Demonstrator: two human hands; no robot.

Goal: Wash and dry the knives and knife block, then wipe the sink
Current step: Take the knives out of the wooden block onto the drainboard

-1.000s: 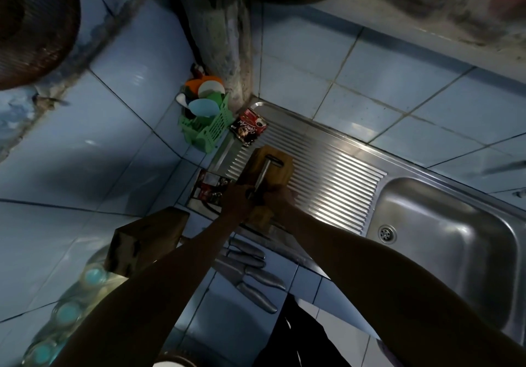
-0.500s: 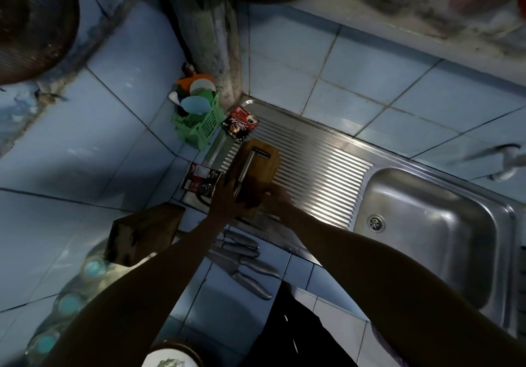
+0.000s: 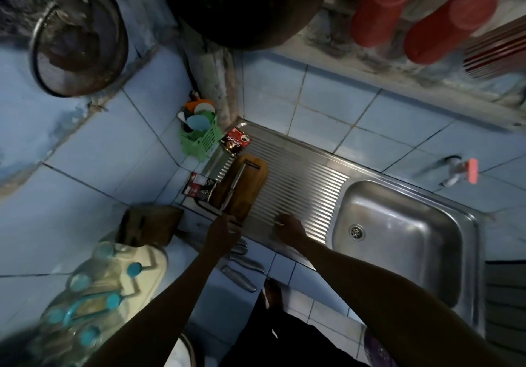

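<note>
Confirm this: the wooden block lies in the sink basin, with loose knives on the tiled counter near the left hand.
Wrong on one point. The head view shows the block lying on the ribbed drainboard, not in the basin. The knives do lie on the tiled counter near the left hand.

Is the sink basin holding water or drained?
Drained, as far as shows: the sink basin is bare steel with the drain uncovered, and no stream falls from the tap.

We have one view only, a wide head camera. It looks steeply down, close above the sink (image 3: 404,241) and the tiled counter (image 3: 85,184).
</note>
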